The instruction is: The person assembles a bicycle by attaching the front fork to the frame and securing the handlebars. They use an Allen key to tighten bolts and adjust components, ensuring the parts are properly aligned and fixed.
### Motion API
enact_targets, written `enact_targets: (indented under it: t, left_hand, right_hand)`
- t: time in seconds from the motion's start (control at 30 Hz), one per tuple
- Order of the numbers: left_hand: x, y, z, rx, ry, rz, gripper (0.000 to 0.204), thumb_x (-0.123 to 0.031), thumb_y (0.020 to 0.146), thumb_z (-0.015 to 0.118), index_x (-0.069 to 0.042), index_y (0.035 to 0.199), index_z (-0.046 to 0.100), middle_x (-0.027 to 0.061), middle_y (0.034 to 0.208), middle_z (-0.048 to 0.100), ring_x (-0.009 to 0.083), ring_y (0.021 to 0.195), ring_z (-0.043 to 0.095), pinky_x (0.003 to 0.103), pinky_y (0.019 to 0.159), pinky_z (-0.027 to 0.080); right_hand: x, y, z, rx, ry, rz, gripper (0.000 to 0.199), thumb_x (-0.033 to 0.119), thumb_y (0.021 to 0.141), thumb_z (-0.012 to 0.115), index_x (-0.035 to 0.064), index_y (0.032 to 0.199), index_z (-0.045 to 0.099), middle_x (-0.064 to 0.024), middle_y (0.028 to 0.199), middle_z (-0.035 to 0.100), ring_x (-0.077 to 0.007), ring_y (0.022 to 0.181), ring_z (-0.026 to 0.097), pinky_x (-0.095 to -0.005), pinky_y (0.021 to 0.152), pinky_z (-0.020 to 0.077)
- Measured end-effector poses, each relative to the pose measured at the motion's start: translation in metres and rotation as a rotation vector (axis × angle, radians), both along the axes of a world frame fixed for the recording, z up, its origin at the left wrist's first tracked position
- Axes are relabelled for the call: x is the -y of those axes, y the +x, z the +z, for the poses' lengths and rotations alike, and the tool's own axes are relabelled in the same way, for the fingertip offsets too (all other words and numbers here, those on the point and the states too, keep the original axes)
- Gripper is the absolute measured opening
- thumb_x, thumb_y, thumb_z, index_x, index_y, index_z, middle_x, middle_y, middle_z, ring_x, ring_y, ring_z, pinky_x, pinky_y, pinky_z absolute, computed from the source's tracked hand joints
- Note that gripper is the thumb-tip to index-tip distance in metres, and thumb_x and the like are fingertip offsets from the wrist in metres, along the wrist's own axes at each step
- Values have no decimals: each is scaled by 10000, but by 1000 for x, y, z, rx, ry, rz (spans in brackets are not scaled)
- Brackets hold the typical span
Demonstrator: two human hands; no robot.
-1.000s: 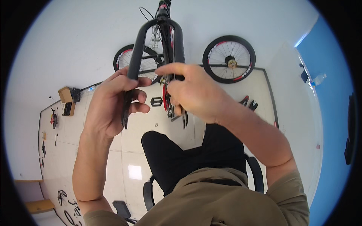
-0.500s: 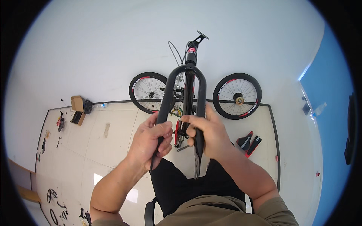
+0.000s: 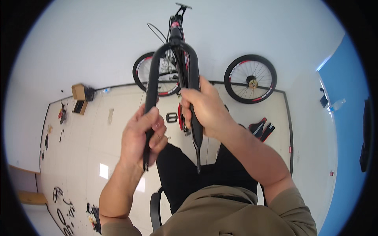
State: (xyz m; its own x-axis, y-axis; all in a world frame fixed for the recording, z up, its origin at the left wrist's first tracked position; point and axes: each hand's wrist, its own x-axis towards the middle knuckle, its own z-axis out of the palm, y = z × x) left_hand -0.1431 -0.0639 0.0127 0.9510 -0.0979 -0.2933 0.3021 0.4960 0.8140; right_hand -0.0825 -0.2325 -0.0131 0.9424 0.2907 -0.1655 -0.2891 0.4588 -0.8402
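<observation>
A black bicycle fork [image 3: 152, 80] points toward me, its two legs spread and their dropout ends nearest my lap. My left hand [image 3: 138, 135] is wrapped round the lower part of the left leg. Around the right leg, a little higher up, my right hand [image 3: 210, 108] is closed with its thumb along the inner side. Beyond the fork crown, the head tube [image 3: 175, 33] and a black bracket-like piece [image 3: 182, 8] stick out, with a thin cable looping left. Under the fork runs the dark frame, partly hidden, with a red chainring [image 3: 180, 117] and a black pedal [image 3: 171, 117].
A wheel [image 3: 138, 72] stands behind the frame, another wheel [image 3: 271, 82] leans on the wall to the right. A saddle [image 3: 258, 128] lies on the floor. An opened cardboard box [image 3: 78, 92] stands far left; loose parts [image 3: 61, 216] lie lower left. A chair armrest [image 3: 156, 208] is beside me.
Both hands and the fork have shifted left and upward in the view, bringing the frame along. The pedal now shows between the fork legs. Both grips stay closed.
</observation>
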Motion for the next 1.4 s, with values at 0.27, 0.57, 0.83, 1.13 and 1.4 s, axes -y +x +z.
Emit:
enact_targets:
  t: [0.27, 0.57, 0.83, 1.13, 1.4]
  left_hand:
    - [-22, 5, -2, 55, -129, 65, 343, -194, 1076, 441, 6, 1355, 446, -1, 724, 405, 54, 422, 312, 218, 349, 246]
    - [-29, 5, -7, 63, -184, 157, 346, -158, 1072, 427, 29, 1364, 430, 7, 719, 410, 60, 426, 306, 220, 330, 261]
    - [-49, 22, 15, 72, 487, 11, 375, -108, 989, 546, 39, 1316, 437, 134, 927, 615, 147, 519, 587, 271, 411, 494]
    - [-53, 99, 21, 37, 974, -7, 178, -202, 996, 578, -37, 1027, 517, 0, 631, 473, 89, 401, 456, 260, 333, 391]
    - [-36, 83, -3, 69, 725, 67, 264, -86, 1012, 533, 12, 1256, 551, 64, 923, 683, 110, 735, 658, 239, 609, 539]
  right_hand:
    - [-22, 20, 17, 65, -221, 75, 171, 82, 918, 536, 15, 1025, 421, -51, 746, 502, -140, 572, 519, -335, 415, 456]
    - [-42, 34, 20, 58, -209, 109, 156, 46, 884, 529, 2, 1014, 455, -50, 735, 515, -140, 562, 527, -338, 442, 447]
    - [-49, 34, 17, 56, -123, 91, 236, 6, 864, 506, 0, 1098, 477, -98, 819, 528, -178, 598, 561, -366, 495, 464]
    - [-60, 24, 15, 123, -64, -10, 423, 0, 879, 498, -52, 1288, 403, -153, 776, 603, -203, 514, 599, -356, 465, 491]
    - [-56, 16, 3, 222, 156, -6, 411, 36, 890, 461, -41, 1273, 331, -138, 833, 560, -173, 494, 569, -334, 432, 483]
